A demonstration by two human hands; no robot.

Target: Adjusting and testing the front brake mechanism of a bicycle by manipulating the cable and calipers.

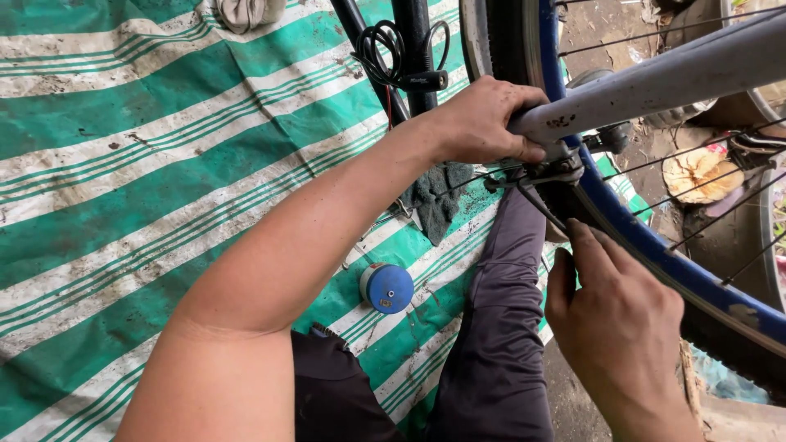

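Hands point(491, 123) seemingly gripping bicycle fork point(655, 82)

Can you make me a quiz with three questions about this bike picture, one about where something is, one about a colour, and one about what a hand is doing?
1. Where is the small round blue-lidded tin?
A. On the green and white striped tarp, beside the person's dark trouser leg
B. On top of the wheel
C. In the right hand

2. What colour is the bicycle wheel's metal rim?
A. Red
B. Blue
C. Yellow

3. What is the left hand doing?
A. Lying flat on the tarp
B. Holding the tin
C. Gripping the end of the pale grey frame tube by the wheel

Answers:
1. A, the tin sits on the tarp next to the leg.
2. B, the rim is blue inside the black tyre.
3. C, its fingers wrap the tube end, while the right hand touches the tyre's edge.
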